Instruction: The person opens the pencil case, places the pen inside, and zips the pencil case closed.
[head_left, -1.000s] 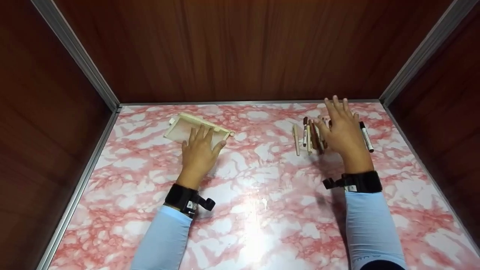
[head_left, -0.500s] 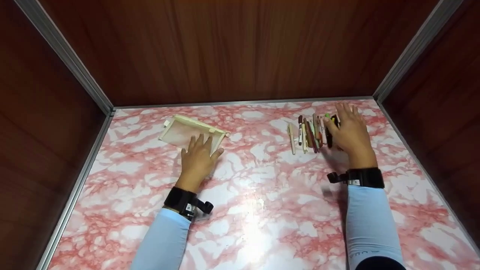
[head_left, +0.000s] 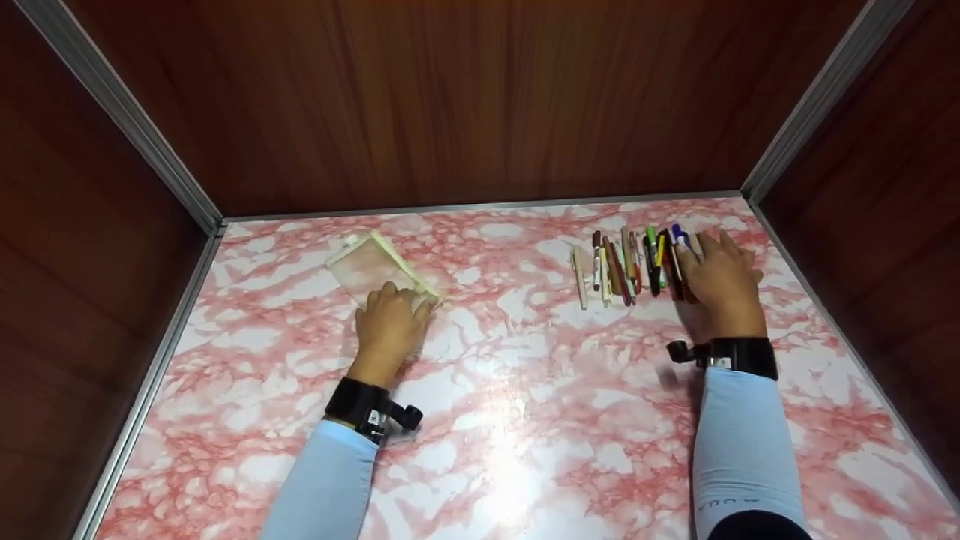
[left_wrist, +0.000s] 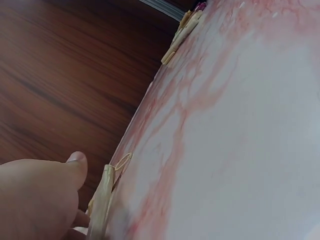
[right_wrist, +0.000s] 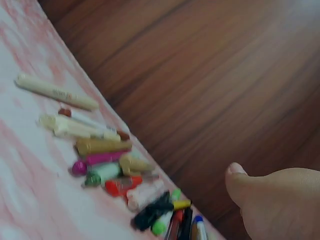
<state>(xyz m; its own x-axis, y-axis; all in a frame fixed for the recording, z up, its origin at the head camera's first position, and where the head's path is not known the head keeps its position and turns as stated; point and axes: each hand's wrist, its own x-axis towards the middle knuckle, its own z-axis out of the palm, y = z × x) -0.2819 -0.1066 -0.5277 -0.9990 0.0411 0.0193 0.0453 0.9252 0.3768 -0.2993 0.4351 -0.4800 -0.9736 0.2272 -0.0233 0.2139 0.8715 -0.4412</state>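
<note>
The left hand (head_left: 390, 322) has its fingers bent at the near right part of the pouch (head_left: 364, 270), touching it; whether it pinches the pouch cannot be told, and in the left wrist view the thumb tip is apart from it. Most of the pouch lies ahead and to the left of that hand, its pale yellow edge (head_left: 394, 253) running slantwise down to the thumb side, where a small loop (left_wrist: 123, 161) sticks out. The right hand (head_left: 724, 285) is loosely spread over the right end of the pens (head_left: 616, 270), with its thumb apart from its fingers; contact with the pens cannot be made out. Closest to it on the left is a blue-capped marker (head_left: 677, 230), partly covered, then a black and yellow pen (head_left: 659, 255) and a green-capped pen (head_left: 651, 235). Farther left, the row goes on with brown, red and cream ones, ending in a beige pen (head_left: 580, 277) just beside the rest. The pouch and the pens are well apart on the red-and-white worktop (head_left: 510, 390). Behind the hands are black wrist straps (head_left: 742, 357) and light blue sleeves (head_left: 746, 442); a brown wooden wall (head_left: 480, 105) rises at the back.
</note>
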